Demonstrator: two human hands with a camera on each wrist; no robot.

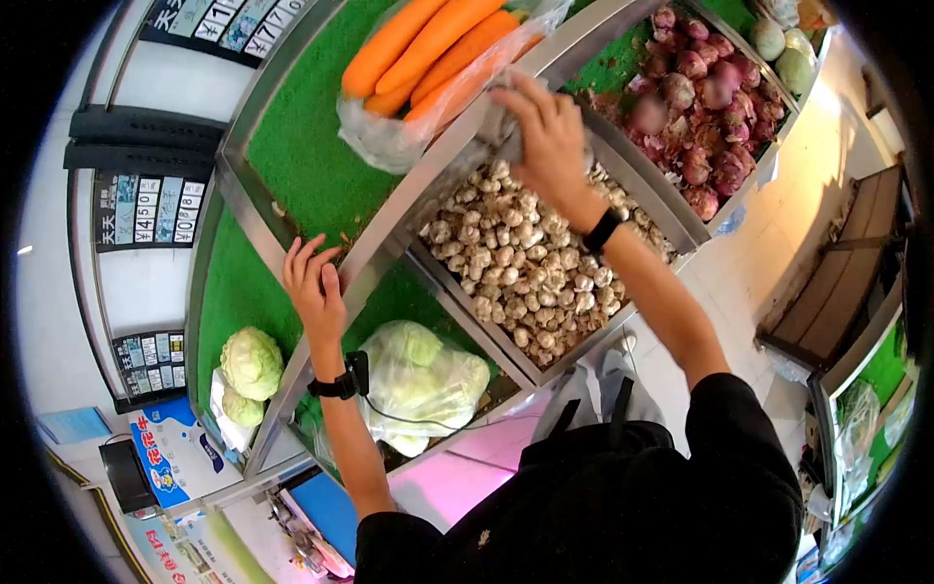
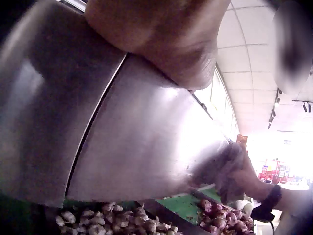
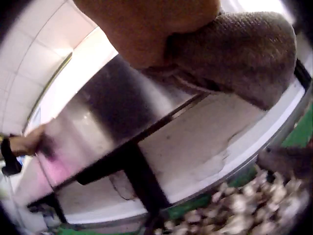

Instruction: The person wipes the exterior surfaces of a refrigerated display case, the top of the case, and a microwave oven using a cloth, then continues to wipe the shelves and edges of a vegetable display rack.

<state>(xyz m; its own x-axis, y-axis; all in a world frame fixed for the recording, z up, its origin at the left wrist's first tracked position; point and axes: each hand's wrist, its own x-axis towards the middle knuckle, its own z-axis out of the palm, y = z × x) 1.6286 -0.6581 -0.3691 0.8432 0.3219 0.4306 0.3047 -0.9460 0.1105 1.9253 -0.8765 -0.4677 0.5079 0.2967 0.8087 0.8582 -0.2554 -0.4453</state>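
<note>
My right hand (image 1: 550,146) holds a grey cloth (image 1: 498,131) against the metal divider (image 1: 428,180) between the carrots and the garlic. In the right wrist view the cloth (image 3: 239,56) bulges from under the hand (image 3: 151,29). The left wrist view has the right hand (image 2: 247,176) and bunched cloth (image 2: 226,169) at the far end of the metal surface (image 2: 142,127). Lower along that divider, my left hand (image 1: 316,297) rests on the metal with its fingers spread and holds nothing. Close up, its heel (image 2: 161,34) lies over the metal edge.
Garlic bulbs (image 1: 525,253) fill the bin below my right arm, with red onions (image 1: 696,88) beyond. Bagged carrots (image 1: 438,49) lie on green matting up top. Bagged cabbages (image 1: 423,375) sit right of my left wrist, loose cabbage (image 1: 251,363) to its left. Price signs (image 1: 151,209) line the left.
</note>
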